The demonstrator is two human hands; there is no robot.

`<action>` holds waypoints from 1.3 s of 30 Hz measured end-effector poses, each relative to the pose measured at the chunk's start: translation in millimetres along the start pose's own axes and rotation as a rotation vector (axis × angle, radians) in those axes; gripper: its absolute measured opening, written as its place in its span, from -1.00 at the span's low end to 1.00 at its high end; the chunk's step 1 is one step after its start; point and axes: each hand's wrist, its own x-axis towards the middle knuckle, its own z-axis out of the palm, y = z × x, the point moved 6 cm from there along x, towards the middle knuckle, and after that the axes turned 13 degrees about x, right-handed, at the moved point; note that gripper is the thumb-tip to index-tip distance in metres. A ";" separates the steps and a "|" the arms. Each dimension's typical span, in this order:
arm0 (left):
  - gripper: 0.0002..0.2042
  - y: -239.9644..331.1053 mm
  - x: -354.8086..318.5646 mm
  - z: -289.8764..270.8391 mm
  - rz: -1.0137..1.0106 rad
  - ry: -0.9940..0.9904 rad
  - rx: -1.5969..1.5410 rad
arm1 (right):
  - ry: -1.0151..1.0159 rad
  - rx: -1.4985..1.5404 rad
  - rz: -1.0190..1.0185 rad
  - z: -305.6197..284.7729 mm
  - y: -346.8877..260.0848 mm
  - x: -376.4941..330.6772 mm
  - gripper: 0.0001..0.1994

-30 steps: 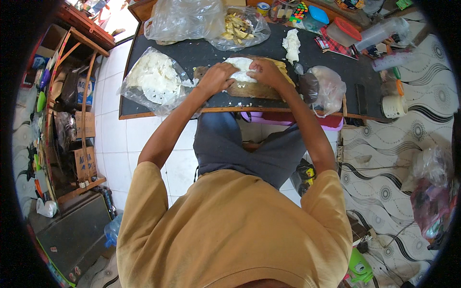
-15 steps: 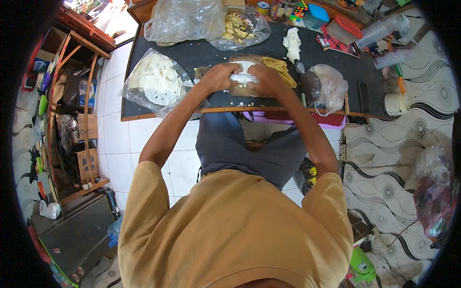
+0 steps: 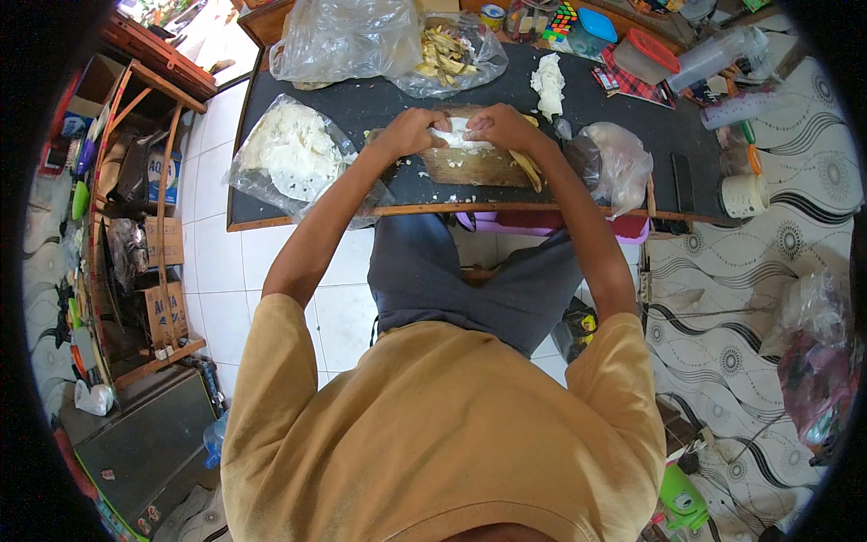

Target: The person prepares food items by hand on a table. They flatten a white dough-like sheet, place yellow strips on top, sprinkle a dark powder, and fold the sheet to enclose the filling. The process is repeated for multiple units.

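Right now our left hand (image 3: 411,133) and right hand (image 3: 501,126) are both closed on a white sheet of dough (image 3: 456,137), pinching it between them just above the wooden board (image 3: 474,165) on the black table (image 3: 379,104). Beside our left hand lies a bag of white rounds (image 3: 289,154); a crumpled clear bag (image 3: 619,163) sits near our right. Farther back rests a bag of yellow strips (image 3: 447,50) and a white lump (image 3: 548,81).

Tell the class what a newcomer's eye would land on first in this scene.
Both hands, left hand and right hand, meet over a white wrapper on the wooden cutting board at the table's middle. Left of them lies a clear bag of white wrappers; behind, a bag of banana strips.
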 end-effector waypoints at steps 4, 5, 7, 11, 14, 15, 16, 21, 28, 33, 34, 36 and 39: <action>-0.71 -2.2 8.0 -4.3 0.094 0.069 0.014 | 0.022 0.046 -0.087 0.4 3.5 1.1 -0.71; -0.73 -5.9 9.5 -4.2 0.080 0.071 0.001 | 0.043 0.064 -0.082 0.2 4.8 2.1 -0.72; -0.74 -15.0 15.4 -3.4 0.020 0.039 -0.065 | 0.084 0.099 -0.071 -1.7 7.3 3.2 -0.74; -0.72 -25.5 22.7 -0.2 -0.108 -0.033 -0.232 | 0.202 -0.129 -0.226 1.5 -8.6 -4.8 -0.74; -0.69 -28.9 22.2 -3.1 -0.117 0.003 -0.255 | 0.188 -0.331 -0.400 12.9 -28.6 -15.0 -0.72; -0.69 -30.3 20.9 -3.8 -0.116 0.022 -0.251 | 0.162 -0.388 -0.410 18.0 -32.8 -17.0 -0.71; -0.70 -32.8 19.2 -5.4 -0.136 0.061 -0.199 | 0.136 -0.444 -0.421 22.3 -37.2 -17.7 -0.70; -0.72 -1.4 5.8 -24.3 -0.162 0.229 0.088 | 0.264 -0.541 -0.462 24.3 -24.0 -18.9 -0.64; -0.65 24.2 -1.8 -17.9 0.209 0.291 0.396 | 0.147 -0.238 -0.221 8.2 -2.1 3.2 -0.65; -0.65 14.4 9.3 -18.6 0.199 0.311 0.321 | 0.114 -0.296 -0.238 3.2 -10.3 16.7 -0.70; -0.64 9.8 13.0 -18.5 0.131 0.255 0.264 | 0.110 -0.338 -0.271 4.4 -14.8 18.5 -0.70; -0.62 9.8 16.8 -24.3 -0.004 0.146 0.146 | 0.121 -0.406 -0.345 7.9 -19.4 21.2 -0.65; -0.59 0.1 18.9 -27.9 -0.036 0.148 0.037 | 0.126 -0.476 -0.340 15.2 -19.8 28.8 -0.61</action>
